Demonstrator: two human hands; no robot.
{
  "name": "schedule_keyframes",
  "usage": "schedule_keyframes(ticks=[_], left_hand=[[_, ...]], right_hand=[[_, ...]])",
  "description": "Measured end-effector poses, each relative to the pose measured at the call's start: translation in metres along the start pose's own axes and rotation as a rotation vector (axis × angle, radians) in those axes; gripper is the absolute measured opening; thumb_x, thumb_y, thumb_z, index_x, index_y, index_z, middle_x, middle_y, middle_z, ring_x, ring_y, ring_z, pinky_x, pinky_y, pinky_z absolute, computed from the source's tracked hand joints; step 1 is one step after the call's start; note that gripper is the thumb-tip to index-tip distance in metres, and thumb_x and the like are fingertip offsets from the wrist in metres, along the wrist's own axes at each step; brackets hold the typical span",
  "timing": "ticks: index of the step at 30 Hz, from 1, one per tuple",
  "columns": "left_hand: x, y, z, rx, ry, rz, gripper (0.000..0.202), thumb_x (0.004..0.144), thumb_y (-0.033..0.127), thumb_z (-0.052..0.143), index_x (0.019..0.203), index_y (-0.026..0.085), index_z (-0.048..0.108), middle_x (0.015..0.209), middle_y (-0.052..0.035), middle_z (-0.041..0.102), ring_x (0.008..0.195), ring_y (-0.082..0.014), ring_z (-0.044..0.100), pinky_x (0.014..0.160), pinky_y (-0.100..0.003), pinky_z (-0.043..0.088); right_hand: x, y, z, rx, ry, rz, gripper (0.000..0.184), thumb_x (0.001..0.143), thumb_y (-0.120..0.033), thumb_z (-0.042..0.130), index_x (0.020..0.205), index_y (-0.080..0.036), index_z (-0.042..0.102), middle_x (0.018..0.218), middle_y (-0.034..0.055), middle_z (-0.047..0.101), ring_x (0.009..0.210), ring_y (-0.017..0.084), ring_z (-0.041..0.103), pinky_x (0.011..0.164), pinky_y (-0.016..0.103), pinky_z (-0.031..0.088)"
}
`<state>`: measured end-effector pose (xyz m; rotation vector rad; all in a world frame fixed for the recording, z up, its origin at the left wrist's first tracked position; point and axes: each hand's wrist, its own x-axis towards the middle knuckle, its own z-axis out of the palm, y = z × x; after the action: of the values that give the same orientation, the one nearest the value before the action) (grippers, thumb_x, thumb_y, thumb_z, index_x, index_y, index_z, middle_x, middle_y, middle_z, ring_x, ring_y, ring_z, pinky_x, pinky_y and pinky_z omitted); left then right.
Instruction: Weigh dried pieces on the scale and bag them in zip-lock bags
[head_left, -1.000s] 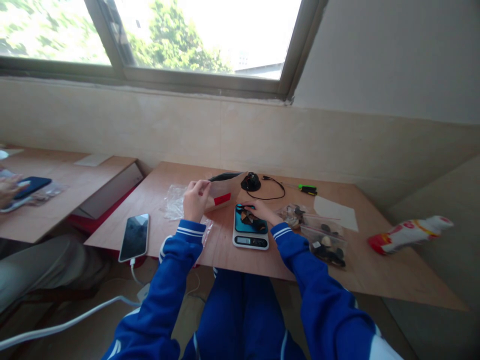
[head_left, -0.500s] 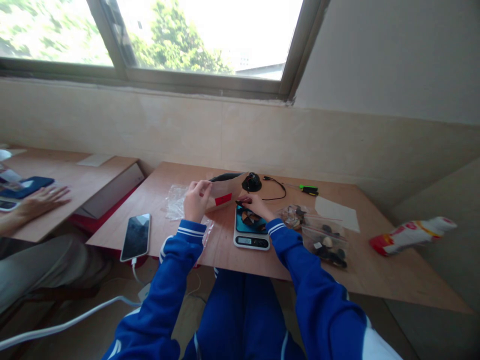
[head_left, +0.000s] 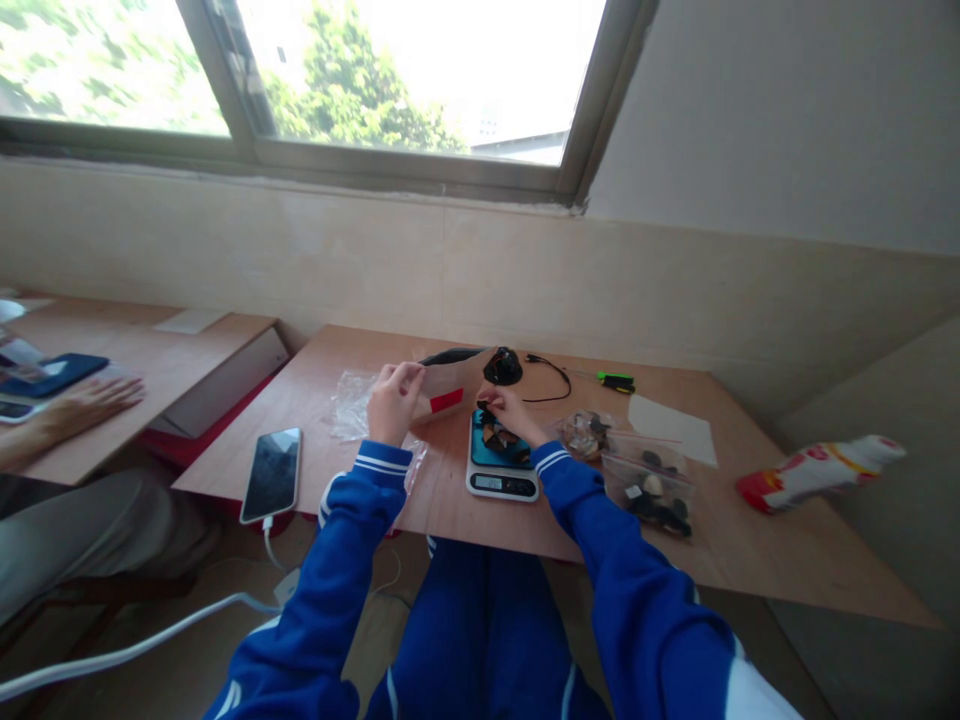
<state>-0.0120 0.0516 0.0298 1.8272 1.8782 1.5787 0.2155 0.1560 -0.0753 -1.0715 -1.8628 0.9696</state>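
My left hand [head_left: 394, 402] pinches the edge of a clear plastic bag [head_left: 439, 385] that has a red label strip. A small digital kitchen scale [head_left: 502, 485] with a blue-green top and a lit display sits to the right of it. Dark and brown flat pieces [head_left: 496, 438] lie on the scale, too small to name. Just over them, my right hand [head_left: 511, 410] is closed on a small dark piece [head_left: 484, 405] between thumb and fingers. Crumpled clear plastic [head_left: 351, 402] lies beside my left hand.
Right of the scale are bags of pebble-like pieces [head_left: 652, 490], a paper sheet [head_left: 675, 428] and a red-and-white bottle [head_left: 817, 475]. Behind are a black round device [head_left: 502, 367], a cable [head_left: 562, 375] and a green-and-black tool [head_left: 619, 382]. A phone [head_left: 271, 475] overhangs the front edge. Another person's hand [head_left: 97, 405] rests left.
My right hand has shifted slightly left, and the dark piece in its fingers now points more upward. My left hand keeps its hold on the bag.
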Motion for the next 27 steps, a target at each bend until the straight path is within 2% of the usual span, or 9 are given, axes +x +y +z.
schedule_keyframes(ticks=[6, 11, 15, 20, 24, 27], left_hand=[[-0.002, 0.004, -0.003, 0.019, -0.025, -0.026, 0.022, 0.088, 0.039, 0.051, 0.091, 0.023, 0.066, 0.086, -0.0015, 0.056, 0.068, -0.0113, 0.054, 0.066, -0.023, 0.043], [-0.003, 0.005, -0.003, 0.023, -0.018, -0.026, 0.021, 0.088, 0.038, 0.052, 0.09, 0.023, 0.067, 0.085, -0.0016, 0.057, 0.068, -0.0115, 0.053, 0.065, -0.023, 0.042], [-0.003, 0.006, -0.002, 0.022, -0.009, -0.022, 0.021, 0.088, 0.038, 0.052, 0.091, 0.023, 0.067, 0.086, -0.0016, 0.057, 0.066, -0.0113, 0.053, 0.065, -0.024, 0.042], [-0.004, 0.007, -0.002, 0.022, -0.013, -0.022, 0.022, 0.088, 0.039, 0.052, 0.09, 0.023, 0.066, 0.085, -0.0016, 0.056, 0.065, -0.0113, 0.052, 0.065, -0.024, 0.043], [-0.004, 0.006, -0.003, 0.021, -0.018, -0.016, 0.022, 0.087, 0.039, 0.052, 0.09, 0.023, 0.066, 0.085, -0.0018, 0.057, 0.067, -0.0118, 0.053, 0.066, -0.024, 0.043], [-0.005, 0.006, -0.003, 0.021, -0.024, -0.018, 0.022, 0.087, 0.038, 0.053, 0.091, 0.022, 0.066, 0.086, -0.0019, 0.057, 0.067, -0.0116, 0.053, 0.066, -0.024, 0.043]], right_hand=[[-0.011, -0.018, -0.02, 0.071, 0.057, -0.027, 0.023, 0.078, -0.019, 0.057, 0.101, -0.017, 0.061, 0.107, 0.0092, 0.067, 0.092, 0.017, 0.065, 0.085, 0.035, 0.053], [-0.052, -0.03, -0.036, 0.103, -0.021, 0.014, 0.026, 0.078, -0.027, 0.063, 0.102, -0.017, 0.063, 0.095, 0.0079, 0.069, 0.084, 0.018, 0.066, 0.076, 0.032, 0.054], [-0.083, -0.037, -0.03, -0.092, -0.069, 0.02, 0.021, 0.081, -0.021, 0.061, 0.101, -0.018, 0.065, 0.09, 0.0064, 0.071, 0.083, 0.018, 0.067, 0.074, 0.03, 0.052], [-0.093, -0.041, -0.016, -0.412, -0.109, -0.037, 0.022, 0.078, -0.01, 0.061, 0.097, -0.02, 0.068, 0.09, 0.0052, 0.071, 0.089, 0.02, 0.065, 0.085, 0.035, 0.047], [-0.095, -0.041, -0.012, -0.54, -0.002, -0.073, 0.021, 0.078, -0.012, 0.063, 0.096, -0.02, 0.069, 0.099, 0.0082, 0.067, 0.102, 0.025, 0.059, 0.091, 0.043, 0.043], [-0.095, -0.052, -0.018, -0.409, 0.126, -0.116, 0.017, 0.085, -0.016, 0.055, 0.097, -0.019, 0.067, 0.1, 0.0088, 0.063, 0.095, 0.022, 0.061, 0.085, 0.037, 0.048]])
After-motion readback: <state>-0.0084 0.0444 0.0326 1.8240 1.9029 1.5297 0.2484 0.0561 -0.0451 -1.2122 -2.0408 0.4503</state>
